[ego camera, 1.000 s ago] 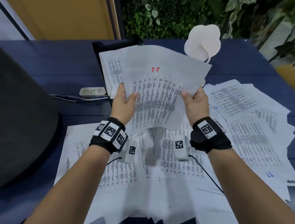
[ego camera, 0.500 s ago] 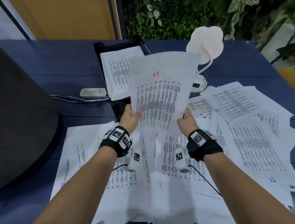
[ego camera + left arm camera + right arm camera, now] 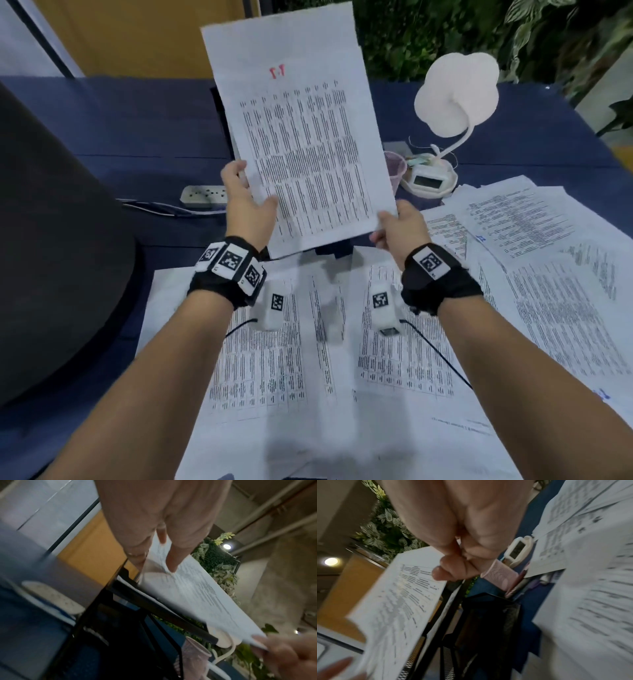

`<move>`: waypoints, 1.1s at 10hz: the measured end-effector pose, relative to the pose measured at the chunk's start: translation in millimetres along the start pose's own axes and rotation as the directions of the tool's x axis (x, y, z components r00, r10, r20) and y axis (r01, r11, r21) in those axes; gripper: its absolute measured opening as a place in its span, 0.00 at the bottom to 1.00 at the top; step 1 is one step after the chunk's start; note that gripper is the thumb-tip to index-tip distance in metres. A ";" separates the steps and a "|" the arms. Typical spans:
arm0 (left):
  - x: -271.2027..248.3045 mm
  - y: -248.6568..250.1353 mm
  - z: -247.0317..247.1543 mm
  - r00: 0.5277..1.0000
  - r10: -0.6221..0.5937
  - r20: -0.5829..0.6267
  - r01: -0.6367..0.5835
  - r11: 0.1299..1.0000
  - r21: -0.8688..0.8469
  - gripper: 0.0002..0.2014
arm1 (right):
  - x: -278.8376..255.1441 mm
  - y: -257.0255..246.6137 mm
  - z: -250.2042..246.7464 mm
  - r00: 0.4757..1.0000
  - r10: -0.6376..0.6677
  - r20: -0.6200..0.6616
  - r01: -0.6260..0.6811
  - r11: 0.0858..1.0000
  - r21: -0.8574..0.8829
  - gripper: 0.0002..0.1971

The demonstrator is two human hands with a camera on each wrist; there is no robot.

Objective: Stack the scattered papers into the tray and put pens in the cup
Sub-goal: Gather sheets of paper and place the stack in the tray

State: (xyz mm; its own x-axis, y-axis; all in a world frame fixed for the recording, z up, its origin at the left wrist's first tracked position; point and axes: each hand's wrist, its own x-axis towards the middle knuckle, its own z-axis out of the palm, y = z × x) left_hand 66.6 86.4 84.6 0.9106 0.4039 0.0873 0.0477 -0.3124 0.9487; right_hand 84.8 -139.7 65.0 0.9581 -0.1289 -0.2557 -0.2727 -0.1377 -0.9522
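Both hands hold a stack of printed papers (image 3: 308, 144) upright, marked in red at its top. My left hand (image 3: 246, 202) grips its lower left edge, thumb on the front. At the lower right corner my right hand (image 3: 397, 226) pinches the stack. The stack hides most of the black mesh tray (image 3: 221, 113) behind it. In the left wrist view the stack (image 3: 197, 595) hangs just above the tray's rim (image 3: 154, 604). A pink mesh cup (image 3: 395, 168) stands right of the tray. Pens (image 3: 517, 586) lie beside the cup (image 3: 500, 572). More scattered papers (image 3: 548, 274) cover the blue table.
A white lamp (image 3: 455, 96) with a small clock base (image 3: 428, 178) stands behind the cup. A white power strip (image 3: 203, 195) and its cable lie left of the tray. A large dark object (image 3: 51, 240) fills the left side. Plants line the back.
The stack went from a loose fan of sheets lying across the tray to a squared bundle standing upright. Both hands drew closer together along its bottom edge.
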 end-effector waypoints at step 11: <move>-35.5 -140.3 -82.3 0.831 -0.556 0.032 0.247 0.421 0.873 0.40 | 45.6 48.8 70.5 0.994 0.043 -0.099 -0.054 0.992 -0.111 0.05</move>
State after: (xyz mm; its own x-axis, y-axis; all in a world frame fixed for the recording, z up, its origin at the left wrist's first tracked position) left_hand -6.1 186.7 -26.7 0.7434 0.4813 -0.4644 0.6036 -0.7818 0.1561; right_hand 121.4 -83.0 -4.9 0.9323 -0.2311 -0.2782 -0.3316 -0.2392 -0.9126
